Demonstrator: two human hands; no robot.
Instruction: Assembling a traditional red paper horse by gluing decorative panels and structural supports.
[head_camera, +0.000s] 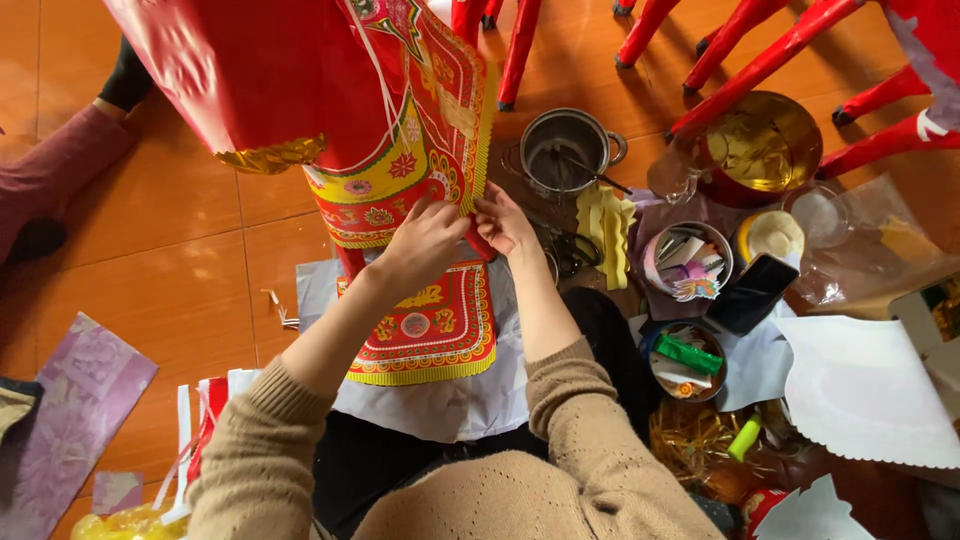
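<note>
Beige sleeves (560, 440) nearest. Both my hands meet at the lower edge of the red-and-gold paper lantern panel (400, 170): left hand (425, 240) pinching the edge, right hand (503, 222) pinching beside it. Beyond, steel pot (566, 148) on the orange floor (180, 250).

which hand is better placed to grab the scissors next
Right, probably. The right hand pinches the edge of the red paper panel directly beside the scissors on the floor. The left hand sits farther away, pressing the panel.
</note>
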